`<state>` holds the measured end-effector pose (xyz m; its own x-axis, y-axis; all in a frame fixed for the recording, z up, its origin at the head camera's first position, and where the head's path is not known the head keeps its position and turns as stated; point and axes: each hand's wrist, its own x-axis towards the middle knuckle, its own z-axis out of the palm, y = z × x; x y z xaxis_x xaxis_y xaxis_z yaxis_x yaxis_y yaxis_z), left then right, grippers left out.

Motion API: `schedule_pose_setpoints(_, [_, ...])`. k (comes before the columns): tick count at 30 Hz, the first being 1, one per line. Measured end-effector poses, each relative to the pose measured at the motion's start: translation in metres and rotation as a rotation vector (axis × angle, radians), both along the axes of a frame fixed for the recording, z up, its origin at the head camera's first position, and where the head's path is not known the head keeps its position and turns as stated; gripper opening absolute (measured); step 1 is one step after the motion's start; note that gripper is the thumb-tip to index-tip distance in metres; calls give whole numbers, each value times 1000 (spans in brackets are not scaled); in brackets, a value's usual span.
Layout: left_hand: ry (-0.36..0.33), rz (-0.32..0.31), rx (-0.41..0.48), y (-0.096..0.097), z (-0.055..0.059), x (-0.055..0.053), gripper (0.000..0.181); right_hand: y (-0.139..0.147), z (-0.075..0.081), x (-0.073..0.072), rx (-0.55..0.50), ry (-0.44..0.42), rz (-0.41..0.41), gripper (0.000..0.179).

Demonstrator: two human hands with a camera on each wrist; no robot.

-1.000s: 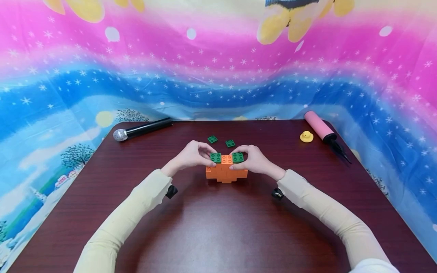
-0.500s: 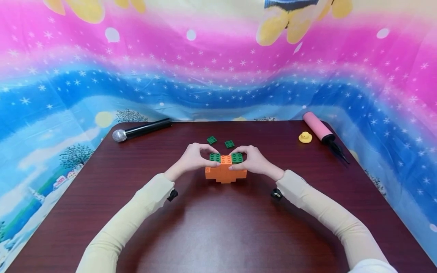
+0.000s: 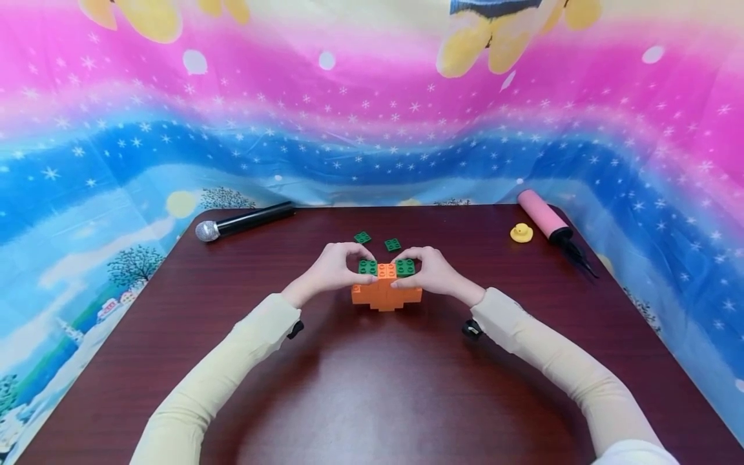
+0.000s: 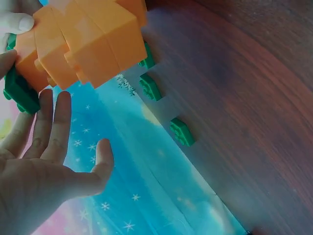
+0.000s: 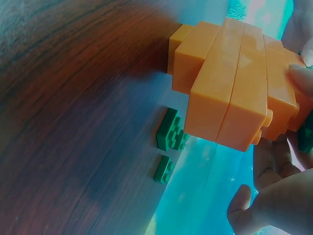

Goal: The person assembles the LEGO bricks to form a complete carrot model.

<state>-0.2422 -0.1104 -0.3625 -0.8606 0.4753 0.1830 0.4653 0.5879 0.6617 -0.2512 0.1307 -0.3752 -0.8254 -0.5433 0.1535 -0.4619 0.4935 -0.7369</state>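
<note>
A stepped build of orange toy bricks (image 3: 386, 297) stands on the table, wider above than at its base. A green brick (image 3: 368, 267) sits on its top left and another green brick (image 3: 405, 267) on its top right, with orange studs between. My left hand (image 3: 331, 268) grips the upper left part, thumb on the near face and index finger behind the green brick. Mirroring it, my right hand (image 3: 430, 271) grips the upper right part. In the left wrist view the left hand's other fingers (image 4: 56, 127) are spread below the build.
Loose green bricks lie behind the build, one green brick (image 3: 363, 237) left of another green brick (image 3: 392, 245). A microphone (image 3: 244, 221) lies at the back left. A yellow rubber duck (image 3: 521, 233) and a pink hand pump (image 3: 546, 216) are at the back right of the table (image 3: 372, 400).
My left hand has shifted slightly right, its thumb sliding inward along the build's near face. The right hand keeps its place, and the build stands where it was.
</note>
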Motion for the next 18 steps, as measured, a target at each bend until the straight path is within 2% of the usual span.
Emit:
schedule_pose_setpoints(6, [-34,21,22,2,-1,1,35,-1,0,-3,10,-5,9,42])
schedule_pose_setpoints(8, [-48,23,33,3,-1,2,34,2,0,-5,-1,-39,18,42])
schedule_pose_setpoints(11, [-58,22,39,3,-2,2,35,10,2,-12,-72,-121,15,40])
schedule_pose_setpoints(15, [-79,35,57,5,-4,1,35,20,2,-29,-156,-200,-90,39])
schedule_pose_setpoints(18, [-91,48,68,3,-6,2,34,22,-4,-45,-149,-212,-172,40])
